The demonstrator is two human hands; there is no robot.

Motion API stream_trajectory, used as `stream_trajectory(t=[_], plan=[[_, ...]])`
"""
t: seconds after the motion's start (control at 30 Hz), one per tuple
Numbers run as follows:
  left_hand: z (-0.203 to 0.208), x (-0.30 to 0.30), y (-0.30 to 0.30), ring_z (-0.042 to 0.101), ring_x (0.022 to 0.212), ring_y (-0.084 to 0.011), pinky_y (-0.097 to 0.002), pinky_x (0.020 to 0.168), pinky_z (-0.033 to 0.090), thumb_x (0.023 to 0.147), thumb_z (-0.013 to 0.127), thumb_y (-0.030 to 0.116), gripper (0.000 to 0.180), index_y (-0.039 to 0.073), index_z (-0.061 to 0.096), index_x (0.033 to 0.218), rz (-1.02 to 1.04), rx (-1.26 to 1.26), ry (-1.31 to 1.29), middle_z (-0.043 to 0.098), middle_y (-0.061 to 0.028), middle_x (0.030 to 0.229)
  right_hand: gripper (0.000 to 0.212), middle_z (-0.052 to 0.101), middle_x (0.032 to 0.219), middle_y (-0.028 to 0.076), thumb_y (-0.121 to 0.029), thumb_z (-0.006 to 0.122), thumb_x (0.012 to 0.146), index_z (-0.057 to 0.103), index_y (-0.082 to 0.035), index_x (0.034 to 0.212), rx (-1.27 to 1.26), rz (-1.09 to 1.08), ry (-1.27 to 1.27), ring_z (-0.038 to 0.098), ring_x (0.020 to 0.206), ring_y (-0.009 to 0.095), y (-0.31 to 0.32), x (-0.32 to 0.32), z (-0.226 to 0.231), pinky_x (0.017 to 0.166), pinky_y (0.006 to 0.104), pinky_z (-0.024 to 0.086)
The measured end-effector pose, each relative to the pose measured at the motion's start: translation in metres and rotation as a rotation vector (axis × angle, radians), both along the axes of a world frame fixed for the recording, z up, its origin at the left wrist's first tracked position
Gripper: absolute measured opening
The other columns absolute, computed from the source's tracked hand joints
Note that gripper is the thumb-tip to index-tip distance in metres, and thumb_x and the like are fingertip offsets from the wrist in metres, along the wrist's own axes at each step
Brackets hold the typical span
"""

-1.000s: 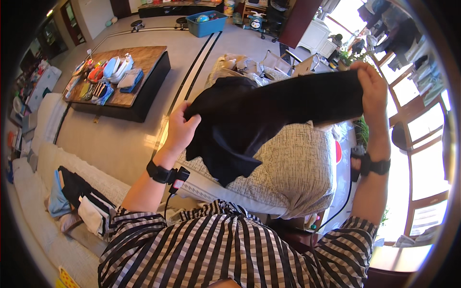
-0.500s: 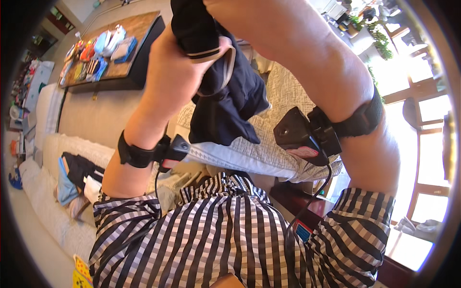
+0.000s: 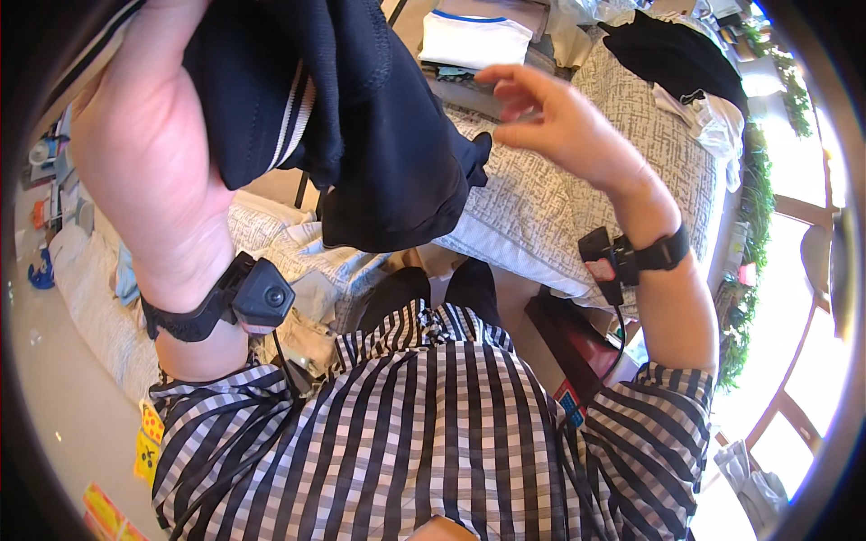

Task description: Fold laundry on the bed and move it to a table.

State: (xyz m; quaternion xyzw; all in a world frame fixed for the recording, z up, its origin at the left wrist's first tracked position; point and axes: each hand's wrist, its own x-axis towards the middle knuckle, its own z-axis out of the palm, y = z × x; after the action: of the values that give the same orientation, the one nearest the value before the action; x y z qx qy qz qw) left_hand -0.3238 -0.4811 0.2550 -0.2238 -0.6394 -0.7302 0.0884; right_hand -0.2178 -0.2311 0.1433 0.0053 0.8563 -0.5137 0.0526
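A black garment (image 3: 388,153) with a white-striped trim hangs in loose folds at the upper left and middle. My left hand (image 3: 149,135) is raised at its left side and grips it; the fingers are mostly hidden by the cloth and the picture's edge. My right hand (image 3: 559,122) is apart from the garment, to its right and over the patterned sofa. Its fingers are loosely bent and spread, with nothing in them. Past those fingertips lies a folded white shirt (image 3: 475,41) with a blue collar, on a stack of folded cloth.
The patterned sofa (image 3: 541,216) runs across the middle right. On its far end lie a black cloth (image 3: 672,59) and a crumpled white cloth (image 3: 708,126). A dark red box-like thing (image 3: 577,338) stands low at right. Green plants (image 3: 753,261) line the window side.
My right hand has come down and away from the garment to the right. My left hand carries the black garment further left and nearer. The view has shifted, showing the folded white shirt.
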Motion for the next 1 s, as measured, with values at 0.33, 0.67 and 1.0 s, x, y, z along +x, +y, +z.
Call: stream_trajectory(t=[0.33, 0.67, 1.0], plan=[[-0.026, -0.010, -0.054, 0.061, 0.103, -0.0241, -0.0325, 0.095, 0.046, 0.094, 0.051, 0.011, 0.029, -0.007, 0.056, 0.116, 0.098, -0.026, 0.150, 0.061, -0.0161, 0.117, 0.063, 0.058, 0.111, 0.017, -0.016, 0.072, 0.073, 0.047, -0.008, 0.129, -0.078, -0.136, -0.218, 0.060, 0.084, 0.017, -0.033, 0.047, -0.054, 0.077, 0.0313, 0.050], [-0.031, 0.049, 0.096, 0.060, 0.103, -0.0226, -0.0330, 0.095, 0.045, 0.092, 0.056, 0.012, 0.030, -0.003, 0.055, 0.118, -0.746, -0.311, 0.497, 0.061, -0.0151, 0.112, 0.051, 0.056, 0.116, 0.020, -0.004, 0.063, 0.076, 0.049, -0.005, 0.126, 0.579, -0.373, -0.057, 0.057, 0.099, 0.035, 0.009, 0.090, -0.086, 0.083, 0.0427, 0.046], [-0.318, 0.124, -0.101, 0.050, 0.064, -0.0094, -0.0232, 0.062, 0.041, 0.091, 0.058, 0.018, 0.015, 0.003, 0.058, 0.092, 0.260, -0.324, -0.837, 0.056, -0.0013, 0.072, 0.051, 0.059, 0.104, 0.029, -0.023, 0.069, 0.077, 0.053, 0.007, 0.115, 0.796, -0.732, -0.213, 0.060, 0.088, 0.038, 0.121, 0.233, -0.193, 0.083, 0.0435, 0.047]])
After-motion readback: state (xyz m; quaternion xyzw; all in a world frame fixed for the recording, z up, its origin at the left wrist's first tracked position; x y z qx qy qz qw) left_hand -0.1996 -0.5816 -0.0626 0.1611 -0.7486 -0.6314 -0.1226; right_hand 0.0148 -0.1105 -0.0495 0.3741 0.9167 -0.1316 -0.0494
